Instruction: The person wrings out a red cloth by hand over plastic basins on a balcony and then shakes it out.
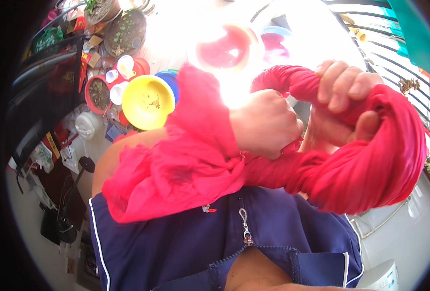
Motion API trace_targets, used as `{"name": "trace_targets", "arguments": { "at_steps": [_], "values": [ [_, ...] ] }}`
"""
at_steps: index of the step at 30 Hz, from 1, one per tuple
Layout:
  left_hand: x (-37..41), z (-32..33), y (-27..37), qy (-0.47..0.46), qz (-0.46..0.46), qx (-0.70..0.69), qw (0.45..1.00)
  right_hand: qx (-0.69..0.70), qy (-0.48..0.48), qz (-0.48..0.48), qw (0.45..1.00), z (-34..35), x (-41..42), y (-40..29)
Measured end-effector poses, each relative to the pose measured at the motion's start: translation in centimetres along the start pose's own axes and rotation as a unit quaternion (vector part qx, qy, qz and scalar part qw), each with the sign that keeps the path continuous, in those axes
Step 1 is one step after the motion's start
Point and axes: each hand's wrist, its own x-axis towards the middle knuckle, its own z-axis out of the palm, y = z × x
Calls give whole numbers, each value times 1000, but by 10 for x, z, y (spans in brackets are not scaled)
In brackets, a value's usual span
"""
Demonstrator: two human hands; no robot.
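A long red cloth (374, 163) is twisted into a thick rope and loops around at the right. My left hand (265, 123) is closed in a fist on a twisted part, near the picture's middle. Just right of it, my right hand (345, 94) grips the upper part of the loop, palm and thumb showing. A loose, crumpled part of the cloth (185, 171) hangs over my left forearm and in front of my chest. Beyond my hands are a basin with reddish liquid (222, 49) and a bluish-rimmed one (275, 43), both partly lost in glare.
At the left are a yellow basin (147, 102), a blue basin (169, 82) behind it, white cups (118, 92), a red pot of soil (98, 94) and planters (126, 32). Dark railings (389, 47) run along the upper right. A white pipe (382, 222) is at lower right.
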Motion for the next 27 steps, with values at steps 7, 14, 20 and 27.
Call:
{"name": "trace_targets", "arguments": {
  "at_steps": [7, 14, 20, 27],
  "values": [
    [1, 35, -32, -76, -23, -80, 994, -7, 30, 21, 999, 11, -14, 28],
    [-6, 54, -55, 21, 7, -34, 999, -35, 41, 43, 998, 9, -28, 60],
    [-6, 59, -66, -104, -16, -50, 993, -70, 54, 39, 995, -7, -27, 66],
    [-25, 15, -53, 218, -40, -214, 951, -105, 54, 35, 992, -32, -20, 35]
  ]
}}
